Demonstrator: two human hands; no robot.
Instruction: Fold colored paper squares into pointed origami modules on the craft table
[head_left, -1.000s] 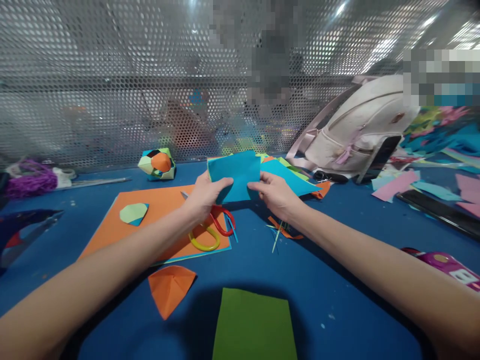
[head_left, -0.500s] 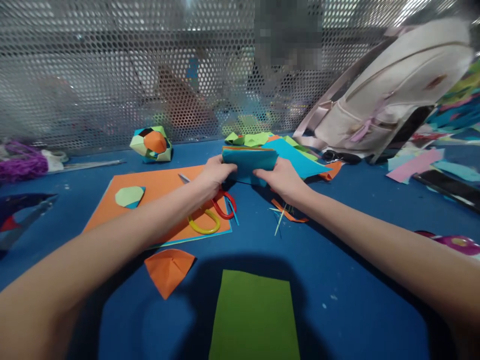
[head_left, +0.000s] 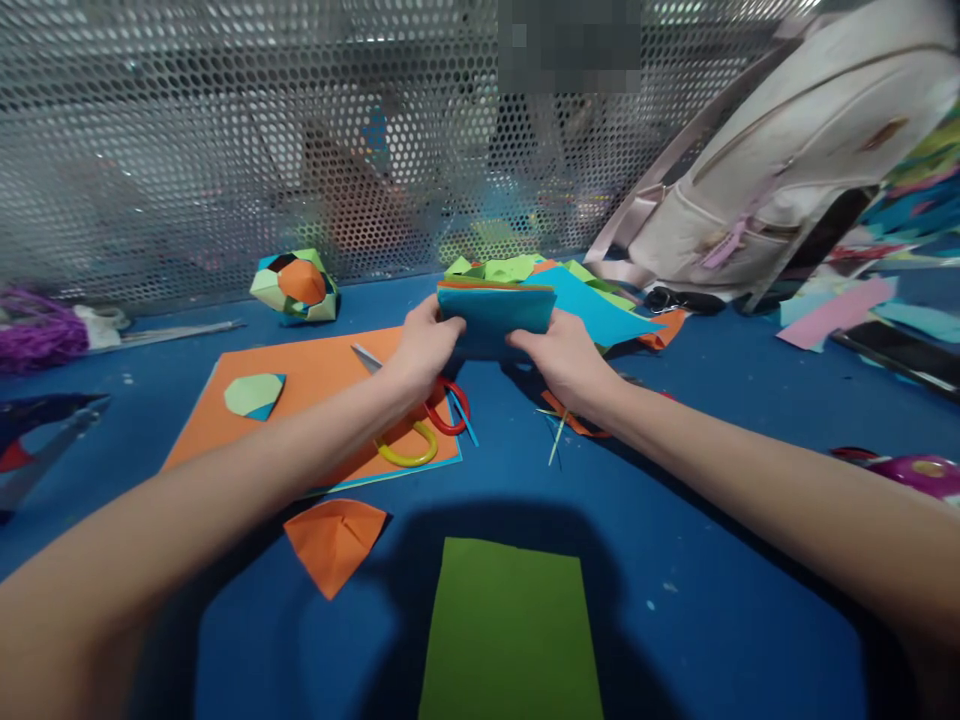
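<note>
Between my two hands a small stack of coloured paper (head_left: 495,312) stands on edge, its blue face toward me and an orange edge showing on top. My left hand (head_left: 433,345) grips the stack's left side, thumb in front. On the right side my right hand (head_left: 561,348) pinches it the same way; the fingers behind are hidden. Scissors (head_left: 409,445) with one yellow and one red handle lie under my left wrist, partly on an orange sheet (head_left: 345,350). A green paper (head_left: 511,630) lies flat close to me, and a folded orange piece (head_left: 336,540) is left of it.
A paper ball (head_left: 298,287) sits by the perforated metal panel (head_left: 225,180). Blue sheets (head_left: 592,305) and green scraps lie behind my hands. At right are a pale backpack (head_left: 780,170), a dark phone-like object (head_left: 904,355) and a purple tool (head_left: 915,474). Purple strands (head_left: 37,330) lie at left.
The paper stack has tipped slightly and shifted a little left and up, so more of its top edge shows. Both hands still hold it. The view has shifted slightly.
</note>
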